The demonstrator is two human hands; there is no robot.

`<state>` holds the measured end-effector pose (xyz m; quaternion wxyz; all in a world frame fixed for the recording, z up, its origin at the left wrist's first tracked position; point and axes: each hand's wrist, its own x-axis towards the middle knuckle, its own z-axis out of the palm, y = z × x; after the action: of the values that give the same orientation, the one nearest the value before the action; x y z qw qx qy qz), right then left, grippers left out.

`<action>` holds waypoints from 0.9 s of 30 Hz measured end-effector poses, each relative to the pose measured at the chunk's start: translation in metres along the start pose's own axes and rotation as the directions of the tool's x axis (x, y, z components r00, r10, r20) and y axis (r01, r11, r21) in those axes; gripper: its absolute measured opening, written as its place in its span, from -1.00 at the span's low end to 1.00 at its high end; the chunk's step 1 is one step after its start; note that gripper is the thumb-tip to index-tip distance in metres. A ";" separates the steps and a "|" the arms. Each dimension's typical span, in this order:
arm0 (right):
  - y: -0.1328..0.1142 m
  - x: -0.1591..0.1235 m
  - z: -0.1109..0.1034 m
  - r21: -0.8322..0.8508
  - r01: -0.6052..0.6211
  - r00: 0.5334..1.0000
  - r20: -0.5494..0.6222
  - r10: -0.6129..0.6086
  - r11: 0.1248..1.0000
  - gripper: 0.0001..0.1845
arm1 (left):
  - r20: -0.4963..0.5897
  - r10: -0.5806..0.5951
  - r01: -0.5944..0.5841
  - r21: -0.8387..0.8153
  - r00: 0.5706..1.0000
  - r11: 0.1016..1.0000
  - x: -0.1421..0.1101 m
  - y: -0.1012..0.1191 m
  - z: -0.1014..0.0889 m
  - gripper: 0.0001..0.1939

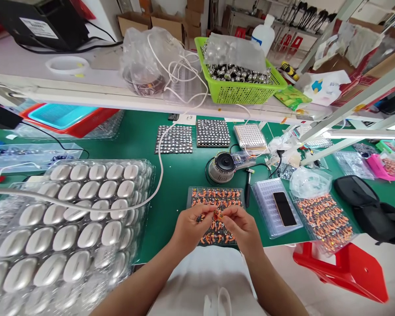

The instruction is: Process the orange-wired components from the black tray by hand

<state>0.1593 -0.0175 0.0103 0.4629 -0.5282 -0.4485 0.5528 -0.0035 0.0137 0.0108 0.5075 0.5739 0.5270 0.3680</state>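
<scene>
My left hand (191,227) and my right hand (242,228) meet over a clear tray of small orange parts (215,196) at the near edge of the green table (177,175). Both hands are closed in a pinch on one small orange part (217,215) held between their fingertips. The part is too small to make out in detail. My hands cover the near half of the tray.
Stacked clear trays of silver oval shells (69,224) fill the left. A white cable (118,209) lies across them. A phone (284,209) rests on a clear tray, beside another tray of orange parts (325,221). A round device (222,166), a green basket (240,90), a black bag (368,206) and a red stool (345,267) stand around.
</scene>
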 end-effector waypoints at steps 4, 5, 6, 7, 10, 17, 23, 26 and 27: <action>-0.005 0.003 0.006 -0.162 0.040 0.999 0.005 -0.040 0.986 -0.90 | 0.002 -0.055 0.055 -0.077 0.998 0.996 0.000 0.001 0.002 -0.77; -0.006 0.003 0.007 -0.196 0.046 0.999 0.000 -0.047 0.980 -0.90 | 0.004 -0.067 0.067 -0.093 0.998 0.993 0.000 0.001 0.002 -0.77; -0.007 0.004 0.008 -0.228 0.049 0.999 -0.006 -0.052 0.972 -0.90 | 0.006 -0.074 0.075 -0.101 0.997 0.992 -0.001 0.001 0.002 -0.79; -0.008 0.004 0.008 -0.257 0.052 0.998 -0.011 -0.057 0.965 -0.90 | 0.009 -0.076 0.077 -0.103 0.997 0.992 -0.001 0.001 0.001 -0.82; -0.010 0.006 0.006 -0.332 0.068 0.997 0.001 -0.072 0.941 -0.92 | 0.010 -0.076 0.076 -0.087 0.997 0.993 -0.002 -0.002 0.000 -0.86; -0.016 0.010 0.005 -0.431 0.128 0.991 0.079 -0.104 0.893 -0.94 | 0.003 -0.018 0.018 -0.025 1.000 1.000 -0.003 -0.006 -0.001 -0.86; -0.015 0.011 0.006 -0.463 0.125 0.992 0.046 -0.117 0.878 -0.92 | 0.024 0.016 -0.016 -0.021 1.000 1.000 -0.005 -0.010 -0.001 -0.82; -0.014 0.011 0.006 -0.464 0.118 0.993 0.037 -0.115 0.878 -0.92 | 0.034 0.038 -0.037 -0.035 0.999 0.999 -0.005 -0.012 0.000 -0.80; -0.014 0.011 0.005 -0.461 0.115 0.993 0.038 -0.110 0.880 -0.92 | 0.031 0.042 -0.042 -0.030 0.999 0.999 -0.005 -0.012 0.000 -0.80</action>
<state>0.1542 -0.0043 0.0228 0.3528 -0.5932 -0.5995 0.4052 -0.0070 0.0082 -0.0004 0.5161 0.5831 0.5014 0.3771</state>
